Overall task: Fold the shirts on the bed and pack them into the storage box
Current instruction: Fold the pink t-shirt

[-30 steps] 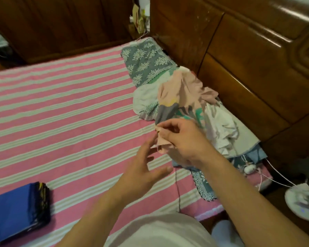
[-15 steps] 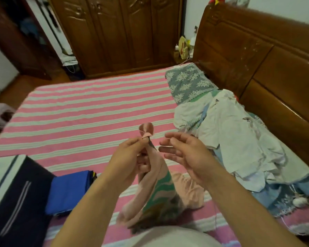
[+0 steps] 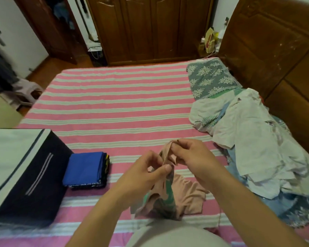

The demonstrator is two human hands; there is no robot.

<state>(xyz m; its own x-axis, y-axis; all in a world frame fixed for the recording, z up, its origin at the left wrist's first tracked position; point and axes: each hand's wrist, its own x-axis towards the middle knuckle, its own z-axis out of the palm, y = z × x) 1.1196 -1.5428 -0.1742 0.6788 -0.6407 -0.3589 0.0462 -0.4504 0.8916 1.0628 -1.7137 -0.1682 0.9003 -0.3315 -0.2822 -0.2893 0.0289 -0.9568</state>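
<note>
Now both hands hold a pink shirt up over the striped bed.

Seen from the head camera, the left hand (image 3: pixel 143 173) pinches a bunched edge of the pink shirt (image 3: pixel 184 195) between thumb and curled fingers (image 3: pixel 165 169), and the right hand (image 3: pixel 194 155) pinches the shirt's top fold just beyond, its fingers curled round the cloth. The rest of the shirt, pink with green print, hangs below the hands and trails onto the bed (image 3: pixel 118 104). Left of the shirt a folded blue shirt (image 3: pixel 84 168) lies on the bed, just beside the dark storage box (image 3: pixel 36 177). Right of the shirt a heap of unfolded pale clothes (image 3: pixel 253 139) lies along the wooden headboard (image 3: pixel 275 56), with a grey floral pillow (image 3: pixel 210 77) beyond the heap.
</note>
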